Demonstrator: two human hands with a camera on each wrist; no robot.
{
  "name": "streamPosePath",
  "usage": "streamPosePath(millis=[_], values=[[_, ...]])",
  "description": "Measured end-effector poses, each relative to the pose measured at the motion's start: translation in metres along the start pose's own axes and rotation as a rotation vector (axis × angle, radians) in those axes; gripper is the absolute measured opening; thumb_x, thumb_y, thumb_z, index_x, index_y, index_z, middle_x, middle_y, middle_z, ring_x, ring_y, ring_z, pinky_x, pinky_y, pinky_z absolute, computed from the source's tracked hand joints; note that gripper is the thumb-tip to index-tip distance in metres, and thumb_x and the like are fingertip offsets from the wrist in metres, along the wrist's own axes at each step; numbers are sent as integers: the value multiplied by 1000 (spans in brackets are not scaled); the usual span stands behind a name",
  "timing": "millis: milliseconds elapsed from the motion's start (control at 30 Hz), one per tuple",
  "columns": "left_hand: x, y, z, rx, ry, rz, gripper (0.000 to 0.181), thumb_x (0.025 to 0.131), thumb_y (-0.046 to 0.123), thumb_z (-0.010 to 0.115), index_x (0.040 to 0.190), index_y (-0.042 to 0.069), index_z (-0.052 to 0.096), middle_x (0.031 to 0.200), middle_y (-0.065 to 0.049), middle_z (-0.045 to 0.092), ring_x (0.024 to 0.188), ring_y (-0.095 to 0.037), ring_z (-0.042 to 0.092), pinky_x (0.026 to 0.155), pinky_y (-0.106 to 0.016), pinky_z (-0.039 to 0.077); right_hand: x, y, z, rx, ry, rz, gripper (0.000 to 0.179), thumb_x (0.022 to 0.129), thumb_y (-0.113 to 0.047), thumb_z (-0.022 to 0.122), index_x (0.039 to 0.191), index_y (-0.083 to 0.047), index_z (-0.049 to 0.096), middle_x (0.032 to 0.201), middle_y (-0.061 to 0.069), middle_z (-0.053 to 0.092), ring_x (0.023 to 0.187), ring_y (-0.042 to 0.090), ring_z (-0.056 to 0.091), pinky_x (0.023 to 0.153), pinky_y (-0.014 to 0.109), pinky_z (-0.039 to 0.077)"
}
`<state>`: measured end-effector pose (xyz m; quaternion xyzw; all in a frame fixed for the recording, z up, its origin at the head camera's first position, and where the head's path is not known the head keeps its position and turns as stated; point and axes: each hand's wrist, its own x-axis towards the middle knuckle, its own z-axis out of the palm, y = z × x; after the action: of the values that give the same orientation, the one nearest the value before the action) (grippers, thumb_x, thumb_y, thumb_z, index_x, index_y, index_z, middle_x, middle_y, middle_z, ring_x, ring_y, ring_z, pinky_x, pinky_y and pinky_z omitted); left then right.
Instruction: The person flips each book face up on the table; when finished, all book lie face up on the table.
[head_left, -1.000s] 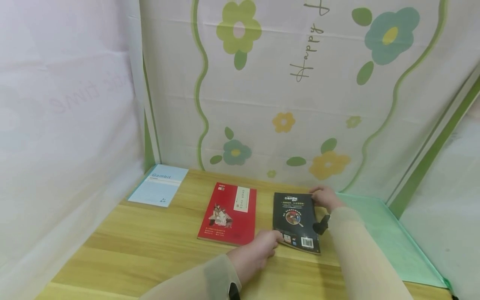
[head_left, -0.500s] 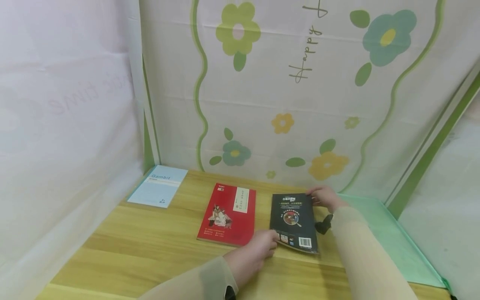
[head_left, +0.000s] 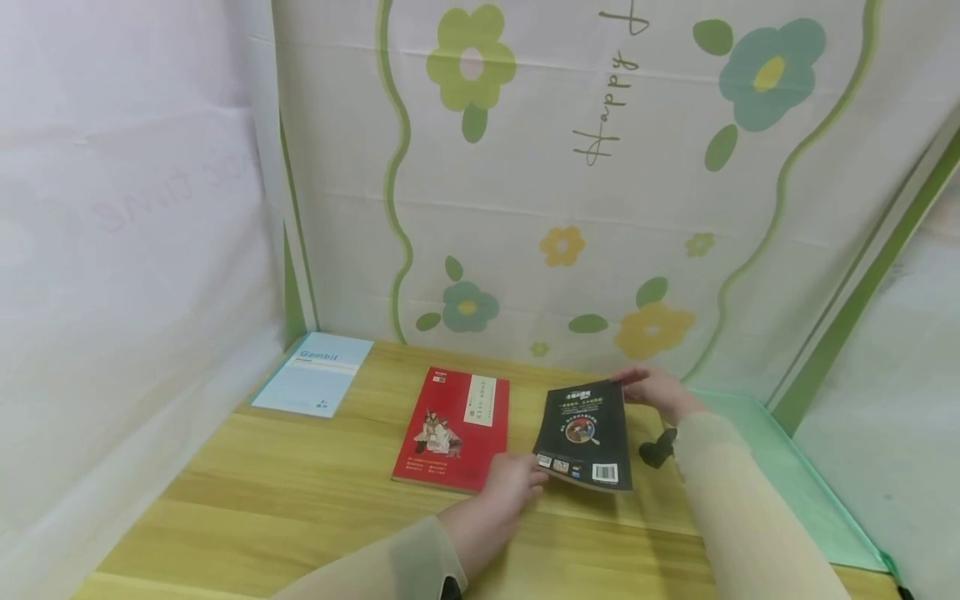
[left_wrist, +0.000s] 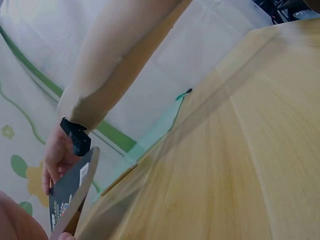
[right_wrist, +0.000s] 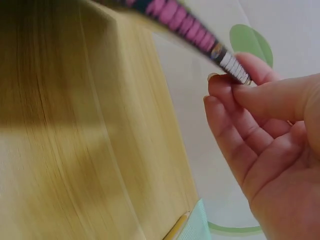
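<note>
A black paperback book (head_left: 581, 429), back cover up with a barcode, is held tilted over the wooden table between two hands. My left hand (head_left: 497, 504) grips its near left corner; in the left wrist view a thumb tip shows at the bottom edge. My right hand (head_left: 660, 393) pinches the far right corner. In the right wrist view, thumb and fingers of the right hand (right_wrist: 270, 120) close on the end of the book's spine (right_wrist: 185, 25), which carries pink and white lettering. Just left of the left hand lies a red book (head_left: 457, 425), flat on the table.
A light blue notebook (head_left: 315, 375) marked Gambit lies at the table's back left. Along the right side is a pale green translucent sheet (head_left: 802, 483), partly behind the right sleeve. Flower-printed cloth walls (head_left: 510, 183) enclose the wooden table (head_left: 240, 492) at the back and sides.
The black book has risen from the table, its near edge lifting, and shifted slightly left with both hands. The red book and notebook keep their places.
</note>
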<state>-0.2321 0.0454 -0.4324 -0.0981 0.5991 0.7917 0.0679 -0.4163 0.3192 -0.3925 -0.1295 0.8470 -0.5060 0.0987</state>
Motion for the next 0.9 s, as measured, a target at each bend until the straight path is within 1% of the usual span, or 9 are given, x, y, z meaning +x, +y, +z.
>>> streamPosePath(millis=[67, 133, 267, 400, 500, 600, 700, 800, 900], values=[[0, 0, -2, -3, 15, 6, 45, 98, 11, 53, 130, -19, 43, 109, -20, 67, 101, -33, 67, 89, -44, 54, -1, -2, -1, -15, -5, -31, 37, 86, 8, 62, 123, 13, 56, 118, 25, 63, 103, 29, 62, 99, 54, 45], [0, 1, -3, -12, 28, 8, 46, 99, 13, 54, 131, -18, 43, 106, -16, 68, 98, -31, 68, 86, -42, 55, -3, -5, -1, -26, -4, -56, 38, 87, 6, 64, 123, 13, 56, 121, 27, 61, 104, 30, 61, 99, 55, 45], [0, 2, -3, -19, 56, 9, 43, 99, 13, 54, 129, -16, 46, 100, -13, 68, 92, -28, 70, 79, -36, 58, -4, -9, -1, -44, 10, -71, 38, 89, -1, 67, 123, 12, 56, 120, 24, 61, 103, 24, 61, 97, 50, 46], [0, 5, -3, -18, 73, 8, 30, 98, 4, 51, 123, -13, 54, 95, -11, 69, 87, -25, 70, 74, -32, 58, -2, -13, -2, -45, 5, -87, 36, 91, -3, 66, 123, 11, 55, 115, 18, 65, 100, 21, 63, 96, 44, 48], [-1, 8, -3, -16, 78, 8, 23, 95, -3, 52, 117, -9, 59, 91, -11, 70, 84, -24, 69, 72, -30, 57, -1, -15, -1, -29, 4, -97, 35, 92, -3, 65, 122, 11, 54, 113, 17, 65, 97, 19, 65, 94, 40, 51], [-3, 11, -3, -16, 77, 20, 22, 91, -7, 59, 112, -7, 61, 90, -11, 69, 81, -24, 68, 72, -32, 58, 1, -17, 1, 1, 2, -114, 33, 94, -1, 62, 122, 13, 52, 119, 22, 61, 98, 18, 65, 91, 36, 53], [-4, 13, -3, -30, 73, 43, 23, 87, -9, 65, 110, -7, 62, 90, -13, 68, 80, -24, 68, 73, -34, 58, 3, -20, 2, 33, -3, -131, 33, 95, 0, 58, 123, 14, 50, 129, 29, 53, 102, 16, 62, 90, 36, 54], [-3, 13, -3, -43, 73, 61, 22, 86, -9, 66, 108, -6, 63, 90, -13, 67, 77, -23, 68, 72, -35, 59, 3, -23, 3, 56, -1, -126, 34, 95, 1, 58, 125, 14, 50, 135, 30, 48, 104, 13, 60, 90, 36, 54], [-3, 13, -4, -55, 66, 86, 21, 86, -9, 66, 106, -5, 62, 90, -12, 67, 77, -23, 69, 70, -35, 59, 4, -25, 3, 63, 0, -121, 35, 95, 1, 58, 127, 13, 49, 133, 28, 50, 104, 12, 60, 91, 35, 53]])
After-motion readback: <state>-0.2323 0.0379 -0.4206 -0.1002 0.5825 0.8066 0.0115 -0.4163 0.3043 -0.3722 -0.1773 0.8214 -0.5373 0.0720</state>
